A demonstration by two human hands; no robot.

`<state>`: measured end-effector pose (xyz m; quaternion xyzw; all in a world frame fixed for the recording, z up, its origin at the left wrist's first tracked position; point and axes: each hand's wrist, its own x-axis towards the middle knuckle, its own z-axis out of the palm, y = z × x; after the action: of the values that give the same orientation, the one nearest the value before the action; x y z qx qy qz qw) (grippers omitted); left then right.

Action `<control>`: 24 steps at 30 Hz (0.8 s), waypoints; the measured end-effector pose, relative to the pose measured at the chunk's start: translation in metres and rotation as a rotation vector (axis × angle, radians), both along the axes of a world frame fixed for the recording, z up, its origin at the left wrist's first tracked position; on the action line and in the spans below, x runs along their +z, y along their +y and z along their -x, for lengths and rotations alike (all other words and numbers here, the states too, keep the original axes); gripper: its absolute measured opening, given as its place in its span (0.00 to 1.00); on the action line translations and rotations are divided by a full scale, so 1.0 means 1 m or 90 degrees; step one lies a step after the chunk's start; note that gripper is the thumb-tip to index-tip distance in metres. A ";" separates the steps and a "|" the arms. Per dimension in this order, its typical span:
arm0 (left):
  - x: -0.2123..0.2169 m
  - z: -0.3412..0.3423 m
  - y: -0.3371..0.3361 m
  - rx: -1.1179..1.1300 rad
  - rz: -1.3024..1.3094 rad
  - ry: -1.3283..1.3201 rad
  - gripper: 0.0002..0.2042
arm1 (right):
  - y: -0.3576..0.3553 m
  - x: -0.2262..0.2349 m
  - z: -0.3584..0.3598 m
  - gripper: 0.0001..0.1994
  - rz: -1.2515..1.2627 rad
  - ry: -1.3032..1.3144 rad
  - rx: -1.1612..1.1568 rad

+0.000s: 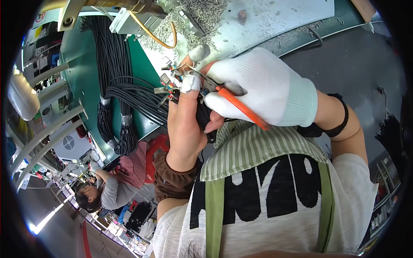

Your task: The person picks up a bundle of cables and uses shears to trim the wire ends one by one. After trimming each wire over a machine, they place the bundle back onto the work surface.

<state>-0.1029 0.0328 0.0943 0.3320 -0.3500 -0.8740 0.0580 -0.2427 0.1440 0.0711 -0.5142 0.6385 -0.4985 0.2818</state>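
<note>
My left hand (185, 116), bare with white coverings on its fingertips, is closed round the ends of several black cables (144, 101). Small metal connectors (161, 90) and thin coloured wires stick out on the left of its fingers. A white glove covers my right hand (269, 86), which grips an orange-handled tool (241, 106). The tool's thin metal end points up and left to the wires at my left fingertips. Its exact kind cannot be made out. My fingers partly hide the cable ends.
Bundled black cables (112, 64) lie on the green table (77, 60) at left. Many small metal bits (206, 17) cover part of the white work surface (279, 21). A metal fixture with a bent yellow tube (172, 36) overhangs it. Another person (114, 189) sits at lower left.
</note>
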 end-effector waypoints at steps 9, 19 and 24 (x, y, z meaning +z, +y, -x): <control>-0.001 -0.004 -0.015 -0.149 0.392 0.018 0.16 | 0.017 0.001 0.003 0.09 -0.025 -0.057 -0.141; -0.024 0.003 -0.009 -0.173 0.793 0.055 0.07 | 0.019 0.013 0.013 0.08 -0.225 -0.510 -0.076; -0.019 0.008 -0.023 -0.099 0.273 -0.068 0.07 | 0.012 -0.017 -0.002 0.05 0.057 0.186 -0.180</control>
<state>-0.1110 0.0094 0.0750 0.3298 -0.5547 -0.7628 0.0409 -0.2407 0.1560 0.0539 -0.4985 0.7154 -0.4812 0.0907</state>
